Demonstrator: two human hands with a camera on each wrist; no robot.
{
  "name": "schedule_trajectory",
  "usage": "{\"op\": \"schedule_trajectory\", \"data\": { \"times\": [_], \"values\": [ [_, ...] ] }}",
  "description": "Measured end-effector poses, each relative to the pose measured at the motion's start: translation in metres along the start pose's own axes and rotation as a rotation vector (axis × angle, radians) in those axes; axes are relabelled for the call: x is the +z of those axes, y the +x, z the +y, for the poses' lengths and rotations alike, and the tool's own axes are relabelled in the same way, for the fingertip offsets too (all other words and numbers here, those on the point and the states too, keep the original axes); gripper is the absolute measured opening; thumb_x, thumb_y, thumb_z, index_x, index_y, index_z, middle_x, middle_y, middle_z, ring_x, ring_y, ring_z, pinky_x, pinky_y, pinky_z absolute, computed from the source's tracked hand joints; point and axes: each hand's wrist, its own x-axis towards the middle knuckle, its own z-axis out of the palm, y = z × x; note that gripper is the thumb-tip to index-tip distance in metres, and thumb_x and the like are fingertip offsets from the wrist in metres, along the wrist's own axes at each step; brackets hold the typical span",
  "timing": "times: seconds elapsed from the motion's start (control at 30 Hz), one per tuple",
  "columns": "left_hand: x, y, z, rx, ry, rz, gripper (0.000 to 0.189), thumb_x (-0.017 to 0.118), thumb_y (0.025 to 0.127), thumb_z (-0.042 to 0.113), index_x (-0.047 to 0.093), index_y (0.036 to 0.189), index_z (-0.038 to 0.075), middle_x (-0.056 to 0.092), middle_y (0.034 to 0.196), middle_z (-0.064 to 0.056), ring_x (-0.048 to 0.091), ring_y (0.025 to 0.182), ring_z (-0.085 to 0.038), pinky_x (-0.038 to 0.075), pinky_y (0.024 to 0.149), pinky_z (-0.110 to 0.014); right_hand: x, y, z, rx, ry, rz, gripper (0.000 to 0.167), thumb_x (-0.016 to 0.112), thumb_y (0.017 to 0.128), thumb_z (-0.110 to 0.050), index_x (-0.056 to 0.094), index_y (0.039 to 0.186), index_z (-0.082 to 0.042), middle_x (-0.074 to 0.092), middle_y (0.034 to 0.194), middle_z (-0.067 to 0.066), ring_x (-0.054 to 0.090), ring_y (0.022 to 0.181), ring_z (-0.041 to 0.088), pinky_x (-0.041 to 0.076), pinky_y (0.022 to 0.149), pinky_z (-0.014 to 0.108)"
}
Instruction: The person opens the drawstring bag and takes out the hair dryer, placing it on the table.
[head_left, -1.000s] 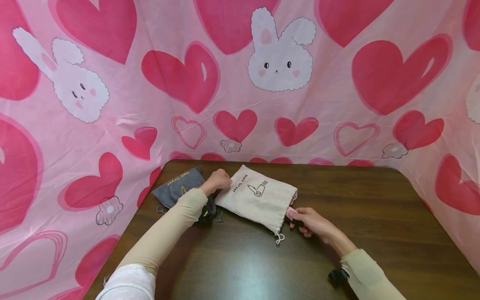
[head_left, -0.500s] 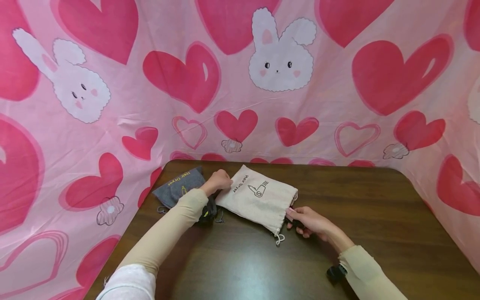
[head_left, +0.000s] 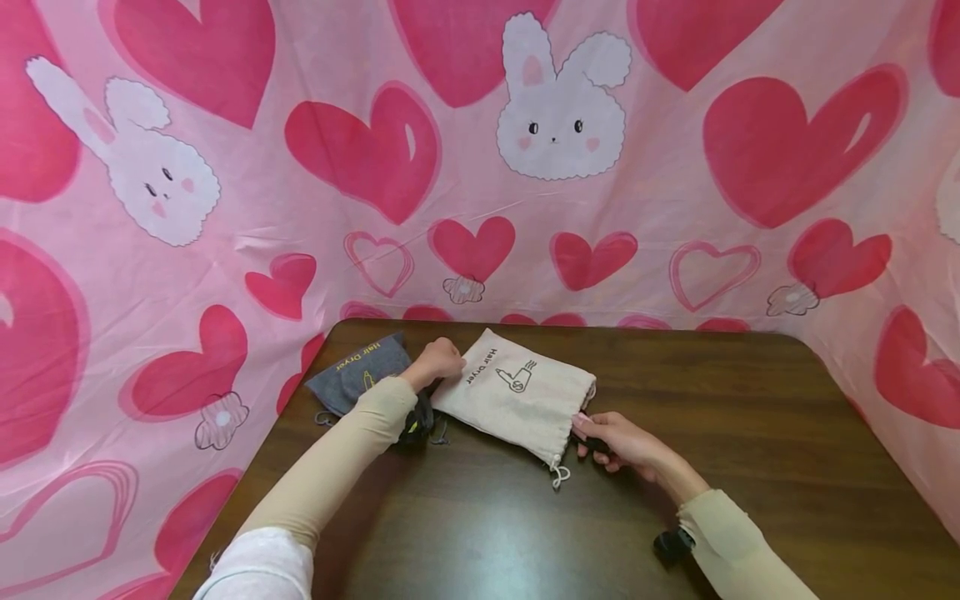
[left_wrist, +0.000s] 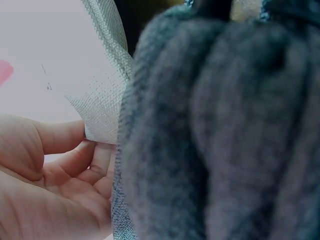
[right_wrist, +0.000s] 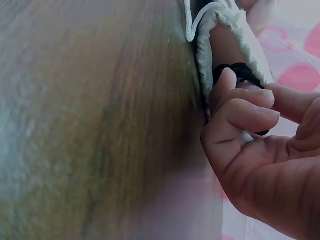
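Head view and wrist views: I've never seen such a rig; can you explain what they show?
No machine here: a person works with two bare hands. The wide picture comes from a camera on the head, looking forward and down; each close-up comes from a wrist camera. On the brown table lie a white drawstring bag and a grey bag, both printed "Hair Dryer". The left hand pinches a corner of the white one; the right hand holds a dark item at its open mouth, too hidden to identify.
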Motion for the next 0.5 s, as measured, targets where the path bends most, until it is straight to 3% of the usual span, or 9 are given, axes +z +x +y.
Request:
{"op": "schedule_trajectory", "data": {
  "times": [0.27,0.5],
  "values": [
    [0.0017,0.0006,0.003,-0.011,0.001,-0.007,0.051,0.063,0.102,0.013,0.044,0.055,0.013,0.027,0.054,0.002,0.023,0.05,-0.013,0.025,0.049,-0.029,-0.0011,-0.0025,0.0045,-0.017,0.022,0.007,0.051,0.048,0.113,-0.04,0.061,0.109,0.009,0.063,0.088,0.007,0.044,0.06,0.011,0.037,0.052,0.023],
    [0.0005,-0.0006,0.0035,0.024,0.02,0.028,0.051,0.063,0.101,0.011,0.044,0.054,0.014,0.031,0.052,0.002,0.029,0.049,-0.013,0.027,0.049,-0.028,-0.0008,-0.0056,0.0051,-0.044,0.06,0.017,0.048,0.049,0.113,-0.037,0.06,0.111,0.009,0.063,0.089,0.008,0.043,0.059,0.01,0.035,0.053,0.023]
  ]
}}
